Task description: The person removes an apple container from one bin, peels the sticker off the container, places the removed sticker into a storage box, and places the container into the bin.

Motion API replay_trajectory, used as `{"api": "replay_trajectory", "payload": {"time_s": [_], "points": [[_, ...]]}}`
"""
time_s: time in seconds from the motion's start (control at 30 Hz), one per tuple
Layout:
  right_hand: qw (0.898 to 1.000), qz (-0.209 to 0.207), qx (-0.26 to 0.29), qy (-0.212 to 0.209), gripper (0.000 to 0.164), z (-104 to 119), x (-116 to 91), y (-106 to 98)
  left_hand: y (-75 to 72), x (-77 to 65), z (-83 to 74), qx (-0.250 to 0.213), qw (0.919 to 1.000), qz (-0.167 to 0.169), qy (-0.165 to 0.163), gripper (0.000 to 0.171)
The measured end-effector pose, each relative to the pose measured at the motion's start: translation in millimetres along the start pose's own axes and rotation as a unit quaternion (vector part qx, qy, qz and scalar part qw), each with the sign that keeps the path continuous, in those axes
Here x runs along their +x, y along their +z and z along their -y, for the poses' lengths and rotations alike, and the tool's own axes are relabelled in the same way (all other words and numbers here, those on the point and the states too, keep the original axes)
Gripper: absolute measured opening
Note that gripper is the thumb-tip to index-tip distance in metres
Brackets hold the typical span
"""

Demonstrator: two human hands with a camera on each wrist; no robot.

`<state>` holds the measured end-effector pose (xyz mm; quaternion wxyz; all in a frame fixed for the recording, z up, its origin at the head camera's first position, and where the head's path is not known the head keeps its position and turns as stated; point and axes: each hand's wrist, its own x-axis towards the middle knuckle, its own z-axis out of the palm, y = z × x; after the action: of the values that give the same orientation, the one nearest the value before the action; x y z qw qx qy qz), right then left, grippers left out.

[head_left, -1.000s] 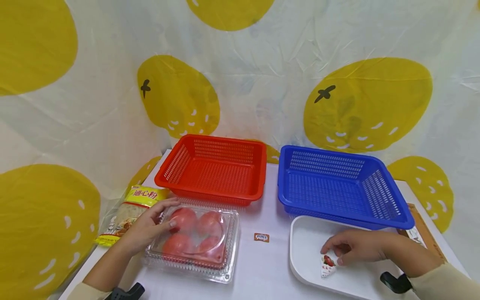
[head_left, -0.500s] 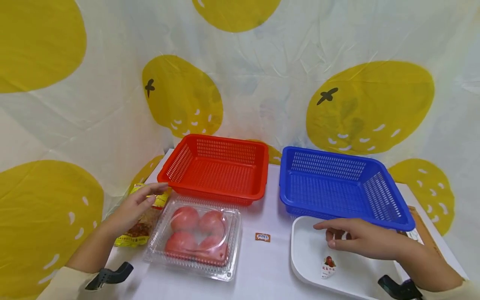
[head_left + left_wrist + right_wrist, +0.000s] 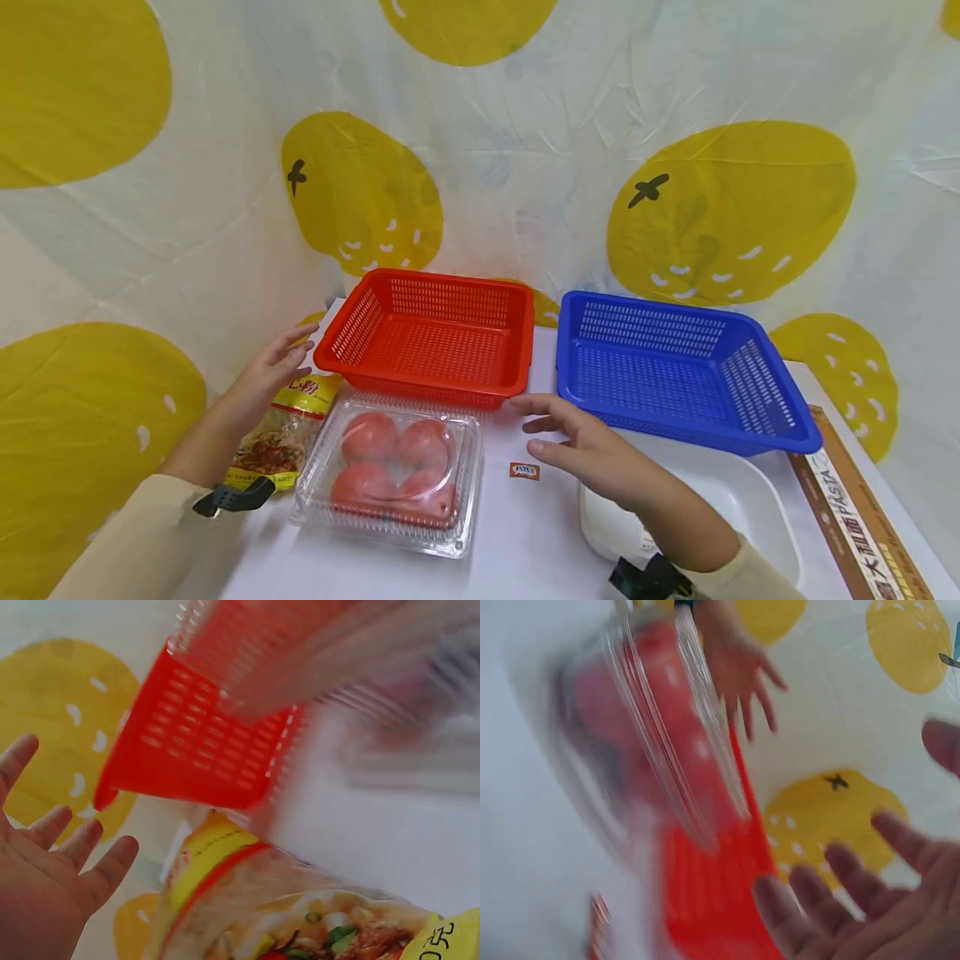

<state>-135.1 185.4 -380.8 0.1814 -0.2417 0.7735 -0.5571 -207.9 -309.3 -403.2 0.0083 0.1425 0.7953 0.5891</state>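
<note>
My left hand (image 3: 273, 371), fingers spread and holding nothing, hovers above the yellow pasta bag (image 3: 277, 437), beside the red basket's left corner. Nearer the middle, my right hand (image 3: 581, 442) is in the air with loosely bent fingers and nothing in them, between the red basket (image 3: 427, 387) and the blue basket (image 3: 675, 429). A small orange-brown candy packet (image 3: 524, 471) lies on the table just below its fingertips. The clear plastic box (image 3: 465, 492) of red tomatoes stands between the two hands, touched by neither. In the right wrist view the box (image 3: 645, 712) is blurred.
Under my right forearm sits a white tray (image 3: 772, 508), with a label partly hidden inside it. A long brown pasta package (image 3: 855, 508) lies along the table's right side. A curtain with yellow fruit prints (image 3: 525, 167) hangs behind the baskets.
My left hand has lifted off the tomato box and moved up and left toward the red basket. My right hand has left the white tray's label and moved left toward the middle.
</note>
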Motion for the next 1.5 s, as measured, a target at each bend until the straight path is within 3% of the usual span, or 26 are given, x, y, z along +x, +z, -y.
{"api": "replay_trajectory", "payload": {"time_s": [0.1, 0.2, 0.4, 0.53, 0.8, 1.0, 1.23, 1.4, 1.5], "points": [[0.997, -0.038, 0.064, 0.038, 0.051, -4, 14, 25, 0.0, 6.4, 12.2, -0.031, 0.9995, 0.006, -0.006, 0.044], [0.986, -0.082, 0.126, 0.067, 0.053, -11, 24, 50, 0.5, 12.2, 25.8, -0.078, 0.9969, 0.013, 0.002, 0.047], [0.966, -0.141, 0.204, 0.067, 0.055, -31, 35, 89, 5.6, 21.8, 43.8, -0.133, 0.9908, 0.014, 0.018, 0.055], [0.965, -0.139, 0.215, 0.059, 0.06, -46, 43, 103, 10.9, 27.2, 47.8, -0.157, 0.9873, 0.021, 0.003, 0.055], [0.975, -0.134, 0.168, 0.061, 0.076, -55, 53, 118, 18.3, 33.4, 50.7, -0.141, 0.9879, 0.008, -0.065, 0.061], [0.98, -0.133, 0.128, 0.08, 0.093, -54, 59, 119, 21.8, 37.4, 49.6, -0.109, 0.9904, 0.002, -0.086, 0.069], [0.966, -0.11, 0.218, 0.084, 0.095, -56, 62, 119, 23.1, 36.8, 45.0, -0.082, 0.9907, 0.0, -0.108, 0.073], [0.964, -0.104, 0.229, 0.085, 0.092, -51, 62, 120, 23.8, 35.6, 43.3, -0.079, 0.9906, -0.002, -0.112, 0.072], [0.958, -0.099, 0.251, 0.098, 0.093, -46, 61, 120, 23.8, 35.9, 43.2, -0.087, 0.9901, -0.001, -0.109, 0.072]]}}
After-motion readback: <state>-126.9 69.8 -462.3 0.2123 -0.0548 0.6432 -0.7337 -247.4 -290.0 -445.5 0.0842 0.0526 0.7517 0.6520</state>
